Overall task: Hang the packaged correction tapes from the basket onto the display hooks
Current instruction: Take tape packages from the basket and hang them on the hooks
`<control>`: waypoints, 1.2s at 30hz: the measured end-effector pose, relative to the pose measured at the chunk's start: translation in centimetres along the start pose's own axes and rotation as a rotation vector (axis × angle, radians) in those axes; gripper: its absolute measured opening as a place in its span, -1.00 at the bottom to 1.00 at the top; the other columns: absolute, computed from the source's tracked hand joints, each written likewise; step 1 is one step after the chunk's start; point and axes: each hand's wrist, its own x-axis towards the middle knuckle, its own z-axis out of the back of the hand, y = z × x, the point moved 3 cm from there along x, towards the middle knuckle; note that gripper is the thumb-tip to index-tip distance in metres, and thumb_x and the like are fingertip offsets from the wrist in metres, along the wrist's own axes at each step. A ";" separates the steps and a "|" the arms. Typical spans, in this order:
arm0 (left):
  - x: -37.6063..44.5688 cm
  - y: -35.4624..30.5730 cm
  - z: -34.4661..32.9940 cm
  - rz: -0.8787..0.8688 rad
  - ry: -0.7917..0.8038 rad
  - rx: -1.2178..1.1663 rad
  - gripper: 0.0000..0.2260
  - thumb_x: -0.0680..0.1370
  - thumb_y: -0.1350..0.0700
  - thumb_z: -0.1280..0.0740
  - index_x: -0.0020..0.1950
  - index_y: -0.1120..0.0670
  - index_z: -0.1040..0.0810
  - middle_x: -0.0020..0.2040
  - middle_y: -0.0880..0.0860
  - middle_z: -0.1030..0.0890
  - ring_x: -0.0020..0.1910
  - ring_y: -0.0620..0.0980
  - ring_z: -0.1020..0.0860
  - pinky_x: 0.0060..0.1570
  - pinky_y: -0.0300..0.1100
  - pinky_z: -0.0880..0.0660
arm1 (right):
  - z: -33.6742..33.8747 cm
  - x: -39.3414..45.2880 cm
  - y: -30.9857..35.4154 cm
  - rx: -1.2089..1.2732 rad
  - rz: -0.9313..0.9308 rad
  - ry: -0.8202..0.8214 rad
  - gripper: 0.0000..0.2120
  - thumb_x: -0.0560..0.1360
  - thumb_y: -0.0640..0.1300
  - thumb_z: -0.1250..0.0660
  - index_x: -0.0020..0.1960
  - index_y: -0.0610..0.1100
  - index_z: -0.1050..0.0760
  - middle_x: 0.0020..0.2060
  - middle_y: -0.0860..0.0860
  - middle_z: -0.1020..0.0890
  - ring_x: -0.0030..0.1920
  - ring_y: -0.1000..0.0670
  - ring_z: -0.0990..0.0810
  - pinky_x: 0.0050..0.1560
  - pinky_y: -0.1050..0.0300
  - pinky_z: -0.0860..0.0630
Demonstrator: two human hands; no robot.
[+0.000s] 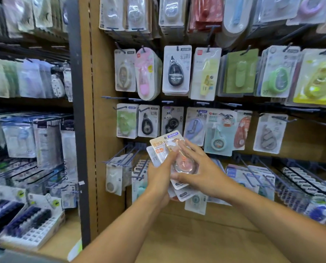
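Observation:
A small stack of packaged correction tapes [168,144], orange-and-white cards with a clear blister, is held in front of the display wall. My left hand [161,173] grips the stack from below and the left, thumb on the front card. My right hand [198,168] lies over the top package, fingers spread on its blister and thumb under its lower edge. Bare display hooks [124,154] jut out just left of the stack. The basket is out of view.
The brown pegboard wall [105,130] carries rows of hanging correction tape packs [176,70]. Long hooks with stock [298,179] fill the lower right. A dark upright post [80,130] separates a left bay with pens and boxed refills [25,223].

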 end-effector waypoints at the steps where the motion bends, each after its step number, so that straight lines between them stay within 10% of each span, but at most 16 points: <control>1: -0.1 0.0 0.0 -0.004 0.004 -0.002 -0.66 0.49 -0.01 -0.57 0.22 0.05 -0.69 0.06 0.17 -0.76 0.03 0.23 -0.74 0.13 0.32 -0.63 | 0.0 -0.1 0.0 0.011 -0.005 -0.032 -0.11 0.37 0.26 -0.52 0.58 0.23 -0.17 0.52 0.45 -0.07 0.49 0.39 -0.11 0.47 0.23 -0.22; 6: 0.2 -0.4 0.5 0.002 0.046 -0.026 -0.54 0.45 -0.04 -0.58 0.29 0.11 -0.67 0.11 0.22 -0.74 0.09 0.27 -0.72 0.19 0.31 -0.60 | -0.2 -0.4 0.9 0.054 -0.012 -0.278 -0.27 0.46 0.00 -0.52 0.53 0.20 -0.28 0.40 0.35 -0.22 0.35 0.47 -0.19 0.41 0.31 -0.22; 28: -0.1 1.2 -2.2 0.082 0.135 0.057 -0.73 0.57 0.13 -0.48 0.28 0.07 -0.65 0.11 0.15 -0.75 0.09 0.26 -0.72 0.18 0.38 -0.58 | 7.5 -5.0 -4.3 -0.249 0.030 -1.016 -0.45 0.49 -0.05 -0.50 0.44 -0.03 -0.46 0.39 0.07 -0.50 0.39 0.00 -0.39 0.42 -0.03 -0.38; 36: -1.1 2.2 -4.0 0.090 0.171 0.069 -0.75 0.59 0.16 -0.46 0.27 0.08 -0.64 0.10 0.16 -0.75 0.08 0.26 -0.72 0.19 0.38 -0.58 | 11.1 -6.6 -7.4 -0.303 -0.186 -0.973 -0.44 0.51 0.10 -0.41 0.49 0.12 -0.39 0.43 0.17 -0.43 0.43 0.03 -0.33 0.38 -0.15 -0.43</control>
